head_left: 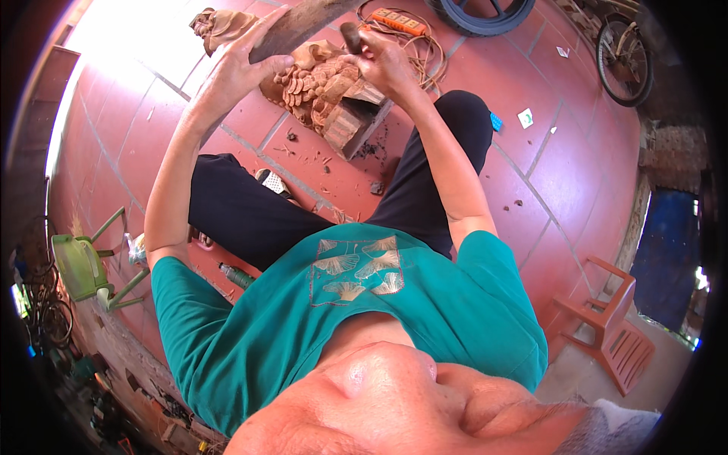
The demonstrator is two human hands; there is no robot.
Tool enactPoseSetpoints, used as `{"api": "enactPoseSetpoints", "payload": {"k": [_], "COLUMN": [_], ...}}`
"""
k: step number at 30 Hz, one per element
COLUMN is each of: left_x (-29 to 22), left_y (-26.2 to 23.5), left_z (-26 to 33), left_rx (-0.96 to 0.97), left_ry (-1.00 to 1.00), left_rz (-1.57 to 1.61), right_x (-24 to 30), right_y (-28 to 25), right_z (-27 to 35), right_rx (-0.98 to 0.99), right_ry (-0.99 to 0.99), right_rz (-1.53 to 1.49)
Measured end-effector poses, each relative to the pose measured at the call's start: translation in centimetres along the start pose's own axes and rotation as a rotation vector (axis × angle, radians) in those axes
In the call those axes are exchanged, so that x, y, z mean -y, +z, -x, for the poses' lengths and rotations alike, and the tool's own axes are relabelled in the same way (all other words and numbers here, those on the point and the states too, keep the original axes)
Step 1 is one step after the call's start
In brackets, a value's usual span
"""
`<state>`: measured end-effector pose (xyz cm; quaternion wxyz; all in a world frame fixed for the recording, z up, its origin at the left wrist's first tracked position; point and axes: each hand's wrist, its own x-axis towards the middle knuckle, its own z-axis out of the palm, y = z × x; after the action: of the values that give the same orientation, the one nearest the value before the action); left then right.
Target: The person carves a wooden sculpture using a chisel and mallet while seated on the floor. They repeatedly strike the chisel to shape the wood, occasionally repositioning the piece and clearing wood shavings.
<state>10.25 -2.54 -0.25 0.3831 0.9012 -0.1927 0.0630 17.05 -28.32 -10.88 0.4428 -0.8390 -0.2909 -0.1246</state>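
A brown carved wood block (322,91) with scale-like relief lies on the floor between my knees, its cut end toward me. My left hand (231,80) is at its far left, thumb and fingers spread around a long, slightly curved piece of wood (307,25) that runs to the upper right. Closed in a fist above the carving's right side, my right hand (388,67) grips a dark round-ended wooden handle (350,36). The rest of that tool is hidden. Another carved piece (221,29) lies beyond my left hand.
An orange power strip (398,21) with coiled cord lies beyond my right hand, near a black tyre (481,17). Wood chips (326,163) litter the tiles. A green power tool (236,274) lies by my left thigh. Plastic chairs stand left, green (80,262), and right, brown (607,326).
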Motion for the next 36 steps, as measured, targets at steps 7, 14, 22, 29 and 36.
{"api": "enactPoseSetpoints", "payload": {"k": [7,14,22,29,36], "left_x": [-0.4,-1.3,-1.5,-3.0,-1.4], "left_y": [-0.5,0.0,0.1,0.1,0.5], "left_z": [-0.2,-0.1,-0.2,-0.5,-1.1], "left_rx": [-0.099,-0.146,-0.143,-0.008,0.019], "left_ry": [-0.010,0.019,0.016,-0.047,0.085], "left_rz": [-0.067,0.014,-0.021,0.029,0.006], "right_x": [1.5,1.1,1.6,0.9,0.3], "right_y": [-0.5,0.6,0.3,0.8,1.5], "right_z": [-0.1,0.0,0.1,0.0,-0.1], "right_rx": [0.057,0.120,0.118,0.068,0.016], "right_ry": [0.100,0.163,0.162,0.075,-0.027], "right_rz": [-0.080,-0.225,-0.241,-0.141,-0.314]}}
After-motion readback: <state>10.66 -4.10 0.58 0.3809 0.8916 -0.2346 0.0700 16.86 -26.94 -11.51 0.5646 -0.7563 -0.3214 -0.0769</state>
